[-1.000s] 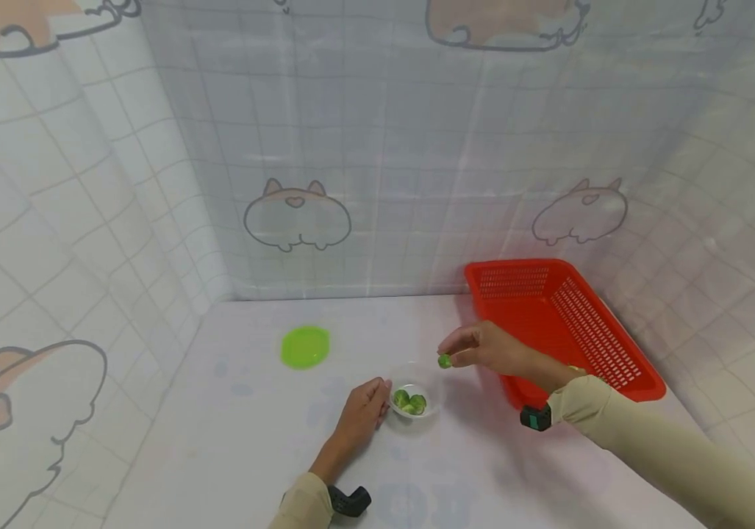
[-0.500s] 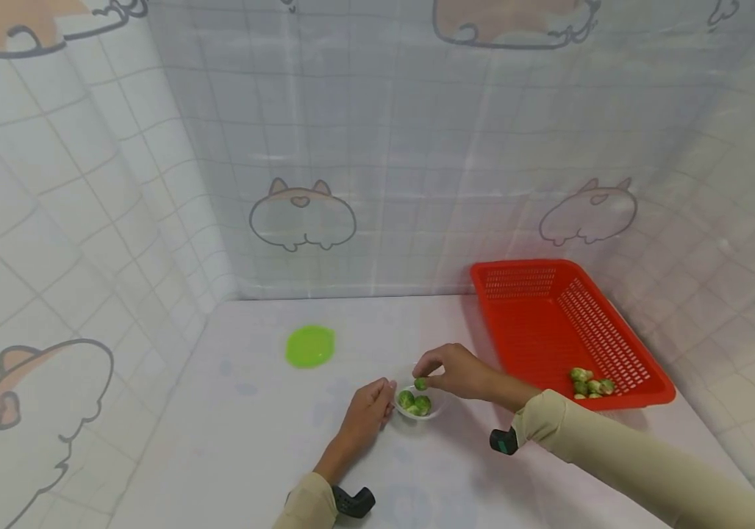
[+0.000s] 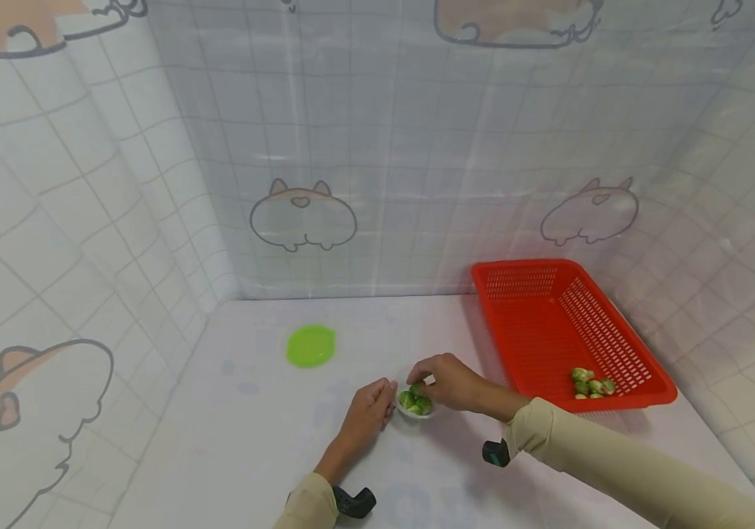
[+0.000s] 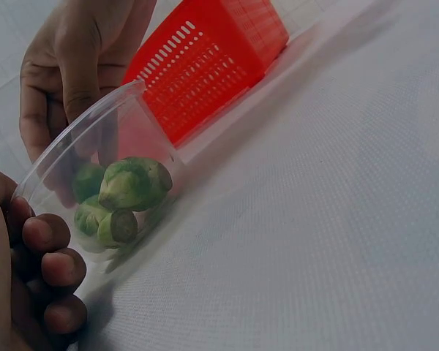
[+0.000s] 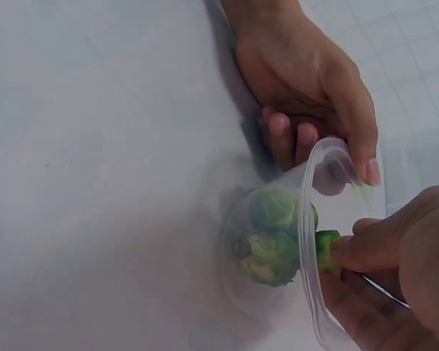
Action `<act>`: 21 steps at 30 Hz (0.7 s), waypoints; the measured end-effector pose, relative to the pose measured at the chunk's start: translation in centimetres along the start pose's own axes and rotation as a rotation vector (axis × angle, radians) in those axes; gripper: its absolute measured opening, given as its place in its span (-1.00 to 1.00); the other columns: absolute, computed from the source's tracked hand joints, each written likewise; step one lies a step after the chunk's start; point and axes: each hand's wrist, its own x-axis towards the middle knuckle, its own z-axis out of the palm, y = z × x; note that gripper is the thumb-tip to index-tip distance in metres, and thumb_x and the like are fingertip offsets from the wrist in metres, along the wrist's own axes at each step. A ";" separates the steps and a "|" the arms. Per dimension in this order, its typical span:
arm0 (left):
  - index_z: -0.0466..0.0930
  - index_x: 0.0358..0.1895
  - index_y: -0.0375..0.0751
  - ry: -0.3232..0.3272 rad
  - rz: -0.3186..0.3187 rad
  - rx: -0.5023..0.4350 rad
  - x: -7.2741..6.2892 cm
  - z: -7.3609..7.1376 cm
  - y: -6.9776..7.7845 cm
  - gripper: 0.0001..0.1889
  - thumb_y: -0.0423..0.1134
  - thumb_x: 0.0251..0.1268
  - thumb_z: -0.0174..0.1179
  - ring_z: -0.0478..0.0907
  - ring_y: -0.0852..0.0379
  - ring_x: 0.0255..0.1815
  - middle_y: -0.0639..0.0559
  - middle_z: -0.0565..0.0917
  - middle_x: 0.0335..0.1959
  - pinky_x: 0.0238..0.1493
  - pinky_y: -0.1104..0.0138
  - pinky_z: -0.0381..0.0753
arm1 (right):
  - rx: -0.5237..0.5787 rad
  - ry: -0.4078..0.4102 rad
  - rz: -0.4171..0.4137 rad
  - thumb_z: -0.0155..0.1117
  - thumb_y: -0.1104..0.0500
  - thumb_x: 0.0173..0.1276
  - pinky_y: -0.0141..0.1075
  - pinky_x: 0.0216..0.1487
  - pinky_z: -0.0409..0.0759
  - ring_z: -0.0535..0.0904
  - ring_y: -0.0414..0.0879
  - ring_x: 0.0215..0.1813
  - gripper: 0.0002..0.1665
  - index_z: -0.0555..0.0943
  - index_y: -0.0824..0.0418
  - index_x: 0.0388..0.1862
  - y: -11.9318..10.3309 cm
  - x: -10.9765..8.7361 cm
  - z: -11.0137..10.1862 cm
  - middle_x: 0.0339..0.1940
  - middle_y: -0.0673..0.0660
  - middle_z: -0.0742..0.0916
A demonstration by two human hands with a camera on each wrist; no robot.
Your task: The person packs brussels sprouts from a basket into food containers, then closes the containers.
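A small clear plastic bowl (image 5: 304,241) stands on the table in front of me. My left hand (image 3: 365,413) pinches its left rim, thumb on the inside and the other fingers curled outside, as the right wrist view shows. Several Brussels sprouts (image 4: 135,183) lie at the bottom of the bowl, visible through its wall. My right hand (image 3: 453,383) reaches in over the opposite rim. Between its thumb and fingers it pinches another Brussels sprout (image 5: 326,248), close above those inside. In the head view the right fingers partly hide the bowl.
At the right stands a red slotted plastic basket (image 3: 529,338), with several Brussels sprouts (image 3: 589,386) in its near right corner. A bright green flat disc (image 3: 311,346) lies on the table (image 3: 238,426) at the back left. Patterned curtain walls (image 3: 417,184) enclose three sides.
My right hand has moved left and down from beside the basket into the bowl, carrying a sprout. The basket's sprouts came into view as the arm cleared them. The left hand keeps its hold.
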 end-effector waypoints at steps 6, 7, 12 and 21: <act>0.44 -0.39 -0.13 0.003 -0.005 0.004 0.0 0.0 0.1 -0.53 0.17 0.58 -0.06 0.38 0.23 -0.59 0.11 0.44 -0.57 -0.54 0.40 0.41 | 0.039 0.008 0.036 0.41 0.35 0.30 0.04 0.17 0.58 0.68 0.01 0.01 -0.80 0.77 0.20 -0.11 0.3 -0.3 -0.4 -0.12 0.05 0.81; 0.44 -0.39 -0.13 0.004 -0.005 0.004 0.0 0.0 0.1 -0.53 0.17 0.58 -0.06 0.39 0.23 -0.59 0.11 0.44 -0.57 -0.54 0.40 0.41 | 0.046 0.010 0.033 0.41 0.34 0.30 0.04 0.16 0.59 0.69 0.01 0.01 -0.80 0.77 0.20 -0.10 0.4 -0.3 -0.5 -0.12 0.05 0.81; 0.44 -0.39 -0.13 0.006 0.001 0.001 0.0 0.0 0.0 -0.54 0.16 0.59 -0.06 0.38 0.23 -0.60 0.11 0.44 -0.57 -0.55 0.40 0.41 | 0.098 0.011 -0.002 0.41 0.32 0.33 0.03 0.14 0.61 0.71 -0.03 0.00 -0.79 0.76 0.22 -0.06 1.0 -0.8 -1.4 -0.11 0.07 0.81; 0.44 -0.39 -0.16 0.007 -0.009 -0.004 0.1 0.1 0.1 -0.53 0.14 0.59 -0.05 0.39 0.20 -0.59 0.06 0.44 -0.56 -0.55 0.40 0.41 | 0.254 -0.020 0.077 0.34 0.27 0.40 -0.19 0.06 0.66 0.71 -0.05 0.02 -0.78 0.73 0.15 0.00 1.9 -2.9 -4.8 -0.03 0.15 0.78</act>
